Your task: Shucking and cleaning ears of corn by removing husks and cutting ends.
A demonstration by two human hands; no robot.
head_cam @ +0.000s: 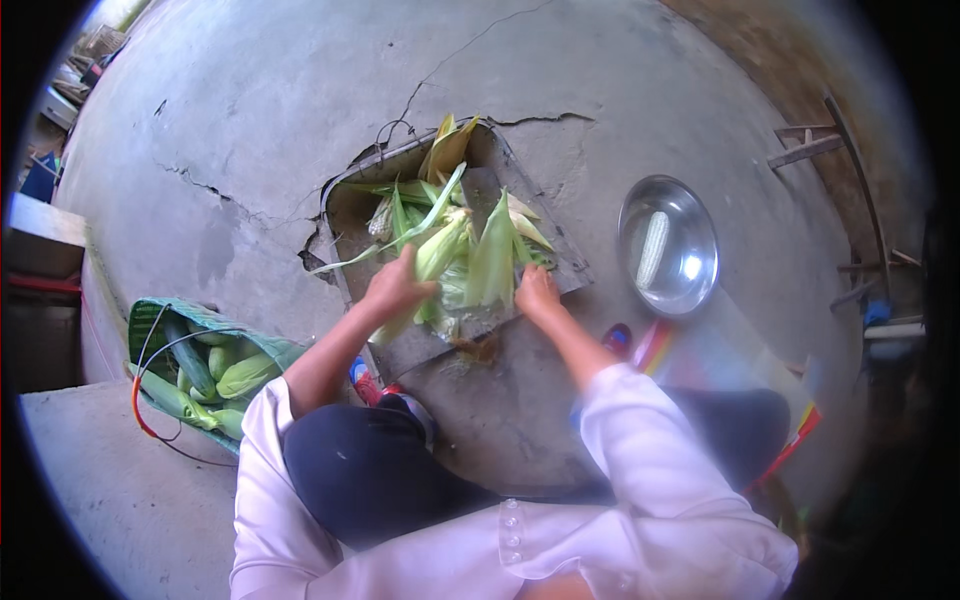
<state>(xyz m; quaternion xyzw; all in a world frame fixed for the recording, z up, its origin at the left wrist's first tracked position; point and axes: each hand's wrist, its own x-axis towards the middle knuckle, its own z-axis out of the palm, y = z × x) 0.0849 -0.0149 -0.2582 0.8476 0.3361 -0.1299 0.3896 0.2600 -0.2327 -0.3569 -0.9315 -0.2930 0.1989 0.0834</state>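
My left hand is closed around an ear of corn that is still partly wrapped in pale green husk. A long strip of peeled husk stands out to the right of the ear, and my right hand grips husk at its lower right. Both hands are over a worn metal tray that holds loose green and yellowed husks. A partly bared cob lies among them on the left. One bare pale corn cob rests in a shiny metal bowl to the right.
A green woven basket with a wire handle stands at the left, holding husked-in corn and a dark green cucumber-like vegetable. The concrete floor is cracked around the tray. A wooden frame stands far right; a plastic bag lies beside my knee.
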